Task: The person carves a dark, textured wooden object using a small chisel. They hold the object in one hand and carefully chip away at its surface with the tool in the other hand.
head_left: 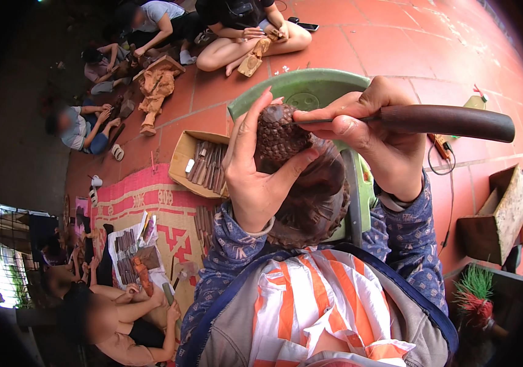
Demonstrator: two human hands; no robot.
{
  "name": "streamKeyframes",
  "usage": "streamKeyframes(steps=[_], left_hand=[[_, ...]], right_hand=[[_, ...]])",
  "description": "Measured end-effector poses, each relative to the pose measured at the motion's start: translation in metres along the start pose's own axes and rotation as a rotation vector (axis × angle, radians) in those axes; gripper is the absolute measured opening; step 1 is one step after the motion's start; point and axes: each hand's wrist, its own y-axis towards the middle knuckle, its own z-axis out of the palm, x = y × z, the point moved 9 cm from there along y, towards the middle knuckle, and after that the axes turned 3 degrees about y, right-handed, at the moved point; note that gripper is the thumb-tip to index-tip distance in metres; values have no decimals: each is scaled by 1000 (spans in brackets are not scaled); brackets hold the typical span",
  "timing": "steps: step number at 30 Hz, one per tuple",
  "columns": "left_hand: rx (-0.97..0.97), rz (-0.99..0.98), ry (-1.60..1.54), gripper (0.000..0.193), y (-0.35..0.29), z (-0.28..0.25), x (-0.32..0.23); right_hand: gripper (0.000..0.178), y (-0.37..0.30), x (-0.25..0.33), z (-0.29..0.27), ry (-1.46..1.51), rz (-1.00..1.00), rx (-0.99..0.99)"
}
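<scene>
Right hand point(383, 137) closed on dark-handled tool point(448, 119), thin blade point(321, 121) at bumpy top point(278, 136) of dark carving point(310, 199). Left hand point(252, 177) half open, cupped around same top; carving lies left of right hand.

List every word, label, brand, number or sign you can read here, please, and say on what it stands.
None can be read.
Dark carving, dark tool handle: no lettering visible.
Green plastic piece: round mark, no readable letters.
White slip in the tool box: any writing too small.
White sheet at lower left: any print too small and blurred.
</scene>
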Motion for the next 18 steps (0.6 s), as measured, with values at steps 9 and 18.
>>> streamKeyframes(steps=[9,18], left_hand=[[2,4,-3,72,0,1,0],[9,61,93,71,-1,1,-6]], right_hand=[[15,-3,6,3,-56,-71,7],[19,-1,28,27,-544,-166,244]])
